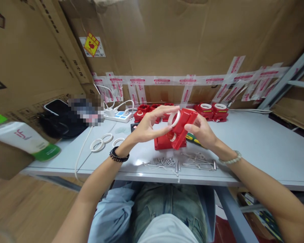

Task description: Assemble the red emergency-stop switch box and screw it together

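Note:
A red housing (184, 125) is held tilted above the table between my two hands. My left hand (154, 124) grips a white ring (174, 118) at the housing's round opening, thumb below and fingers above. On the other side, my right hand (202, 130) is closed on the housing's right edge. Just below and behind it lies another red part (163, 142) on the table. A green and yellow tool (194, 139) lies partly hidden by my right hand. Near the table's front edge are metal screws and rods (167, 162).
White rings (97, 145) lie left of my left hand. Red housings (210, 112) line the back, beside a white power strip (121, 115). A white and green bottle (25, 140), a phone (56, 107) and a black bag (63, 123) are at the left. Cardboard (167, 40) stands behind.

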Demonstrator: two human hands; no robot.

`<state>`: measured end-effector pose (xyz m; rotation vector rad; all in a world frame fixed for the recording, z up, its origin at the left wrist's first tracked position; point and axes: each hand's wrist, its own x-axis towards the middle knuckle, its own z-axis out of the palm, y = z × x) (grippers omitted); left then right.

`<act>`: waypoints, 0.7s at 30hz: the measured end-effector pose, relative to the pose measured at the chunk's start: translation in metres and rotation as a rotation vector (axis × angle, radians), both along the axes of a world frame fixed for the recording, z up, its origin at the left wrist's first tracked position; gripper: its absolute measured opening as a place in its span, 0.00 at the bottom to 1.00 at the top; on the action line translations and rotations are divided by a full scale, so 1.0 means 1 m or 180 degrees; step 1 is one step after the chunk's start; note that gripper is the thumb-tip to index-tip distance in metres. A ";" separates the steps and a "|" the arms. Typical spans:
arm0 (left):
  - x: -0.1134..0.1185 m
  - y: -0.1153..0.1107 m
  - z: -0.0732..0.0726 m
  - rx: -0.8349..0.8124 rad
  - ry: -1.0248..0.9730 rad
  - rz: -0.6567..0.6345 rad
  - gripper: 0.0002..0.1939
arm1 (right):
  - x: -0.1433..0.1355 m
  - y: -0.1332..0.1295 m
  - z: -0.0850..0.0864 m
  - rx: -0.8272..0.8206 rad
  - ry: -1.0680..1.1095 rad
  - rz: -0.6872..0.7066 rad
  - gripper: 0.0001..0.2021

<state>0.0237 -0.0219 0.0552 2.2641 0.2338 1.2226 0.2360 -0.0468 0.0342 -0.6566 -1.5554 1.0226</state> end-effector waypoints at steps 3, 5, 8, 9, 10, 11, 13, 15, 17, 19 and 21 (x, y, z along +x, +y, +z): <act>0.001 0.001 -0.002 -0.0227 -0.0132 0.0281 0.28 | -0.001 -0.001 0.001 0.0036 0.0049 0.0110 0.26; 0.002 0.001 -0.003 -0.0351 -0.0115 0.0553 0.24 | -0.001 -0.003 0.001 0.0023 0.0053 0.0145 0.28; 0.001 0.000 -0.002 -0.0091 -0.0012 0.0535 0.22 | -0.001 -0.003 0.001 -0.0057 0.0045 0.0071 0.26; 0.001 -0.001 -0.001 0.0088 -0.0011 0.0440 0.23 | -0.001 -0.003 0.001 -0.0129 0.0060 0.0059 0.24; 0.001 -0.001 0.000 0.0266 -0.0019 0.0340 0.24 | -0.001 -0.003 0.000 -0.0234 0.0089 0.0070 0.22; 0.001 -0.002 0.001 0.0403 -0.0012 0.0242 0.25 | -0.001 -0.003 0.000 -0.0369 0.0126 0.0106 0.21; 0.001 -0.002 0.001 0.0474 0.0014 0.0132 0.27 | -0.002 -0.003 0.001 -0.0621 0.0183 0.0194 0.21; 0.003 -0.002 0.000 0.0339 -0.0034 0.0161 0.30 | -0.003 -0.005 0.002 -0.0609 0.0179 0.0214 0.21; 0.004 -0.002 -0.002 0.0083 -0.0081 0.0288 0.30 | -0.004 -0.006 0.003 -0.0386 0.0128 0.0149 0.21; 0.004 -0.002 -0.003 -0.0051 -0.0041 0.0424 0.25 | -0.004 -0.006 0.004 -0.0220 0.0102 0.0027 0.23; 0.004 -0.002 -0.003 0.0190 0.0014 0.0482 0.23 | -0.003 -0.006 0.003 -0.0312 0.0124 -0.0018 0.23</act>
